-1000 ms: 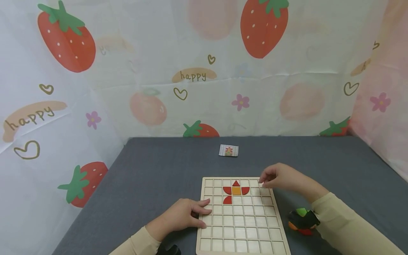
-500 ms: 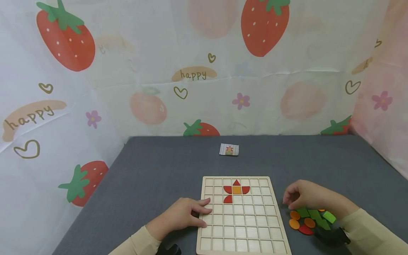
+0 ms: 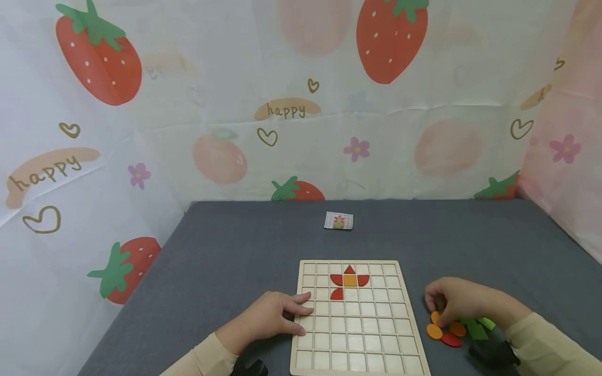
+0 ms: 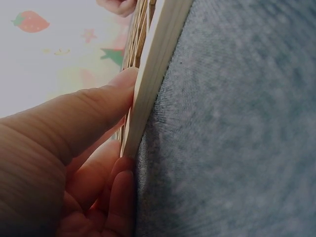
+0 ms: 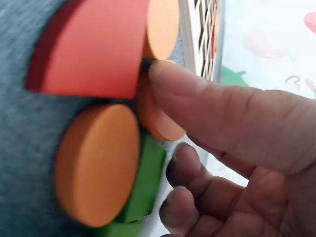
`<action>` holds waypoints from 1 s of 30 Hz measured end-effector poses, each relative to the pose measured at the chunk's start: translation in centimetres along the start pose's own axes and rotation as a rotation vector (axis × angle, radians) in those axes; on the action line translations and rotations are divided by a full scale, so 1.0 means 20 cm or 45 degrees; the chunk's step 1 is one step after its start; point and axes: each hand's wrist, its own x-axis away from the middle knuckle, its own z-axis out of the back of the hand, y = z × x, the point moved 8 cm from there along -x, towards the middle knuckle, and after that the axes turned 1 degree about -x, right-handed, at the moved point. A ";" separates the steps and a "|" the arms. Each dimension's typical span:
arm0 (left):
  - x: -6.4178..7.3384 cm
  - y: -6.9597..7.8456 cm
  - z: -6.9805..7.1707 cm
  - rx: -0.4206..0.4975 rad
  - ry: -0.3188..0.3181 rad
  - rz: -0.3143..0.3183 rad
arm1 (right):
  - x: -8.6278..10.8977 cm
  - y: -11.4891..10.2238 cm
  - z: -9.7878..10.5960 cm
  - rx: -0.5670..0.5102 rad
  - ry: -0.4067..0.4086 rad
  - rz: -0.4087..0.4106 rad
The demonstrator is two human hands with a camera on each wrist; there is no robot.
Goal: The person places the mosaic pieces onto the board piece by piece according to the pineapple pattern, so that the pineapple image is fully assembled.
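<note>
A wooden grid board (image 3: 357, 329) lies flat on the dark cloth. Near its top are a red triangle (image 3: 349, 270), an orange square (image 3: 350, 280) and several red quarter-circle pieces (image 3: 337, 294). My left hand (image 3: 277, 316) rests at the board's left side, fingertips on the grid; in the left wrist view the thumb (image 4: 98, 106) touches the rim. To the board's right, my right hand (image 3: 463, 300) reaches into loose pieces, and its thumb (image 5: 212, 103) overlaps an orange disc (image 5: 158, 118) in the right wrist view. The index finger is hidden there, so I cannot tell whether it pinches the disc.
By the right hand lie more orange discs (image 3: 434, 331), a red quarter-circle (image 3: 451, 340) and green pieces (image 3: 477, 330). A small card (image 3: 338, 221) with a printed grid picture lies farther back. A strawberry-patterned curtain (image 3: 390, 136) hangs behind the table.
My right hand has moved from the board's top right corner, out to the right and down into the loose pieces. My left hand has stayed at the board's left side.
</note>
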 end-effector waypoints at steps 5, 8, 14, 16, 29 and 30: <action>0.00 0.00 0.00 0.009 -0.001 0.004 | -0.02 -0.08 0.02 0.025 0.033 0.001; 0.00 0.00 0.00 0.013 -0.002 0.003 | -0.06 -0.13 0.04 0.031 0.092 0.016; 0.00 0.00 0.00 0.019 0.001 0.007 | -0.19 -0.22 0.03 0.009 0.244 0.040; 0.00 0.00 0.00 0.017 0.002 0.011 | -0.24 -0.24 0.02 -0.015 0.268 0.050; 0.00 0.01 0.00 0.018 -0.009 0.005 | -0.45 -0.35 -0.08 -0.052 0.326 0.096; 0.00 0.01 0.00 0.020 -0.010 0.010 | -0.46 -0.35 -0.08 -0.031 0.336 0.094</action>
